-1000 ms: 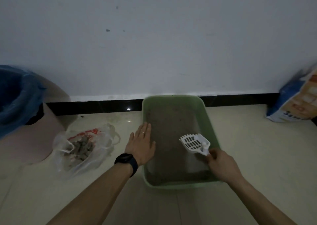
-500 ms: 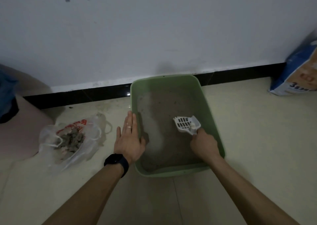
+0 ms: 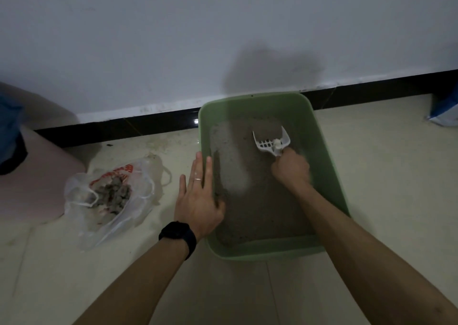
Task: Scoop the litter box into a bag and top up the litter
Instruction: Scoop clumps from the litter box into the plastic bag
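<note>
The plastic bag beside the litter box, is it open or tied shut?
Open. The plastic bag lies left of the litter box, its mouth spread and handles loose; grey clumps show inside.

My left hand (image 3: 198, 198) is flat, fingers straight toward 12 o'clock; right hand (image 3: 291, 169) at its 2 o'clock, fisted round the scoop (image 3: 266, 144) handle.

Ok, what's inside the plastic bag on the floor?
Grey clumps of scooped litter show through the clear plastic bag. Anything beneath that pile is covered by it and the crumpled film.
</note>
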`<state>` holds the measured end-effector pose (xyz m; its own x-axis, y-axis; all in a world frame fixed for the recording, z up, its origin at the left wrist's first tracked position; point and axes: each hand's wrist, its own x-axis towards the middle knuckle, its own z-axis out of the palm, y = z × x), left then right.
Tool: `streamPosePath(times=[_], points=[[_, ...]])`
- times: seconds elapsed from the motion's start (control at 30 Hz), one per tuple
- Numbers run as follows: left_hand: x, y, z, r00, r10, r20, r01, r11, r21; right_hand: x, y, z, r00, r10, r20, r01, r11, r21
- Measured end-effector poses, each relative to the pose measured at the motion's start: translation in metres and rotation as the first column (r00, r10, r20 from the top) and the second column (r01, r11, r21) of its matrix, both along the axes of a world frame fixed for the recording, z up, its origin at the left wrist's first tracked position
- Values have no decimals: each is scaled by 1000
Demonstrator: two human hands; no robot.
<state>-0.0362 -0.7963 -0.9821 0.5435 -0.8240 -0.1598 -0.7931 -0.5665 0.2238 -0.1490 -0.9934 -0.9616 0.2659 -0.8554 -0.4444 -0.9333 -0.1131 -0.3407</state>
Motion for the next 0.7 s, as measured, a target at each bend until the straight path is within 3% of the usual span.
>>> streamPosePath(times=[0.1,0.2,0.3,0.43,0.7], points=[[2,0,1,1000,-27,-8,27,999,25,8,0,-12,980,-129,148,114,988,106],[1,0,4,1000,-24,-12,24,999,27,4,12,-28,892,-298,340,247,951,188],[0,0,6,1000,-20,-24,21,999,47,1,22,-35,798,-367,479,306,930,203],[2,-2,8,999,-31,-32,33,997,67,-11,31,-28,747,-329,578,287,944,166],[5,-2,11,997,-54,-62,62,989,131,-54,57,-3,823,-173,541,209,978,-6]])
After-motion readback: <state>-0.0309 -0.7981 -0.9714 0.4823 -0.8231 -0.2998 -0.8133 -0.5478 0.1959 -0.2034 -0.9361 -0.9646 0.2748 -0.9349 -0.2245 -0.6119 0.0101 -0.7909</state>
